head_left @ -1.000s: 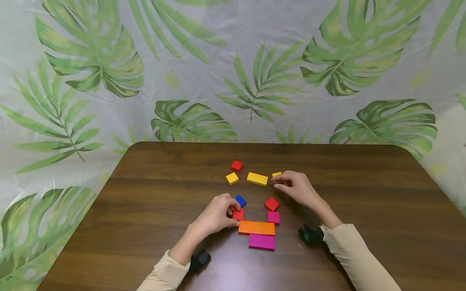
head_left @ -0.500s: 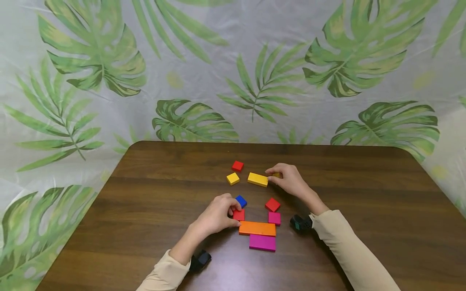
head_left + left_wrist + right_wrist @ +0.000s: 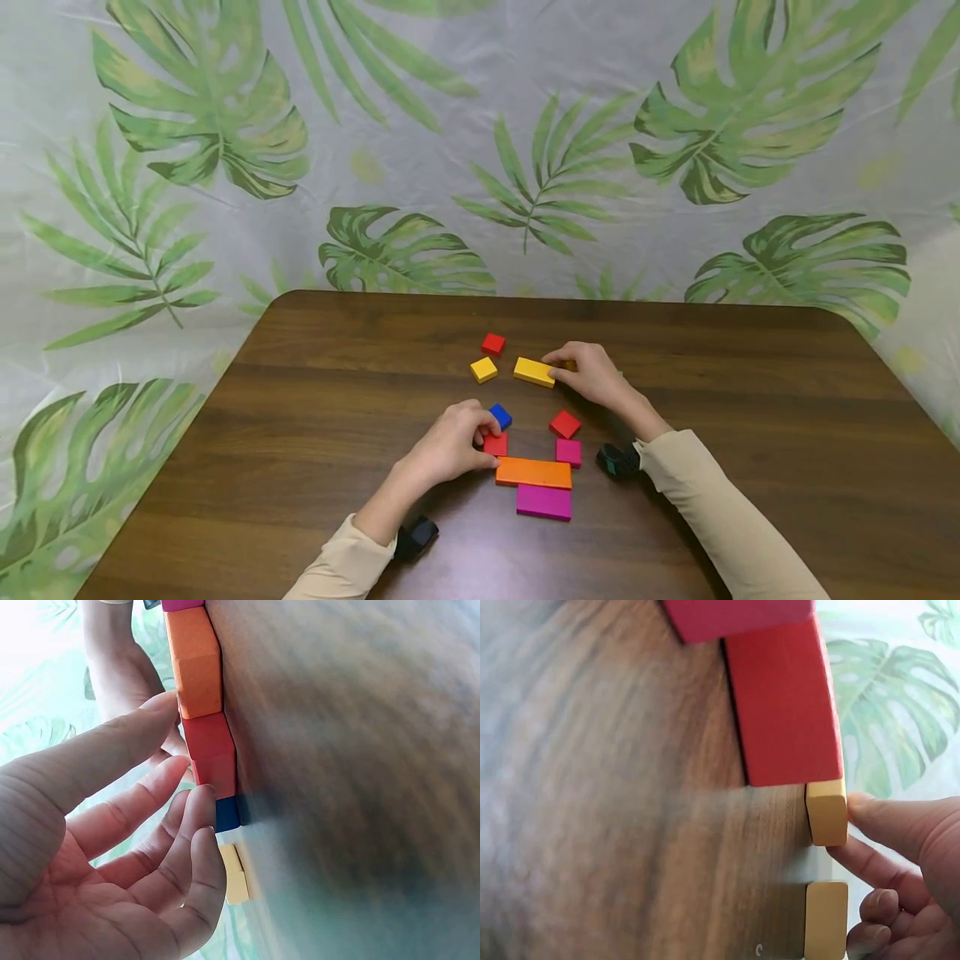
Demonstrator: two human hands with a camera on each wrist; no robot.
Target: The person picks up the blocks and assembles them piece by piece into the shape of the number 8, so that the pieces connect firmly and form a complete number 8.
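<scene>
In the head view, my right hand (image 3: 592,372) has thumb and index finger at the right end of a long yellow block (image 3: 531,371). The right wrist view shows the thumb on that yellow block (image 3: 828,817) and the index finger curled round its end. A second yellow block (image 3: 826,922), small, lies below the fingers there, mostly hidden by the hand in the head view. My left hand (image 3: 453,442), fingers loosely bent, rests beside a red square block (image 3: 497,444). Its thumb touches the edge of a long orange block (image 3: 534,472); its fingertips are at the red block (image 3: 210,754).
Blue (image 3: 500,415), red (image 3: 566,423) and pink (image 3: 568,452) blocks lie around the orange one, with a magenta block (image 3: 543,502) against its near side. Farther back are a small yellow block (image 3: 483,369) and a red one (image 3: 492,343) on the wooden table (image 3: 300,417).
My right hand has moved left from the small yellow block to the right end of the long yellow block. The left hand has stayed put; the head view shifts slightly.
</scene>
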